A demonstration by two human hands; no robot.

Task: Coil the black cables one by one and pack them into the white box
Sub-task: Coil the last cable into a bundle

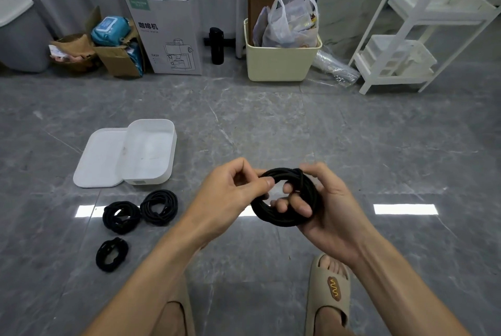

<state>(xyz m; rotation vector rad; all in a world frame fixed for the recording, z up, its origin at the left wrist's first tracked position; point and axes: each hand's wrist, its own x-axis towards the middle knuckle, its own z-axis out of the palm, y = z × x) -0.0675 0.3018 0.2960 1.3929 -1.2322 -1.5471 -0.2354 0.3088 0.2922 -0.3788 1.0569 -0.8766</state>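
Note:
A black cable wound into a coil is held in the air over the grey floor. My right hand grips it, with fingers through the ring. My left hand pinches the coil's upper left part between thumb and forefinger. The white box stands open on the floor to the left, nothing visible inside, its lid lying flat beside it. Three more coiled black cables lie in front of the box: one, one touching it, and one nearer to me.
Along the far wall stand a grey bin, cardboard boxes, a coffee-machine carton, a black bottle, a cream tub with bags and a white shelf rack. My sandalled foot is below the hands.

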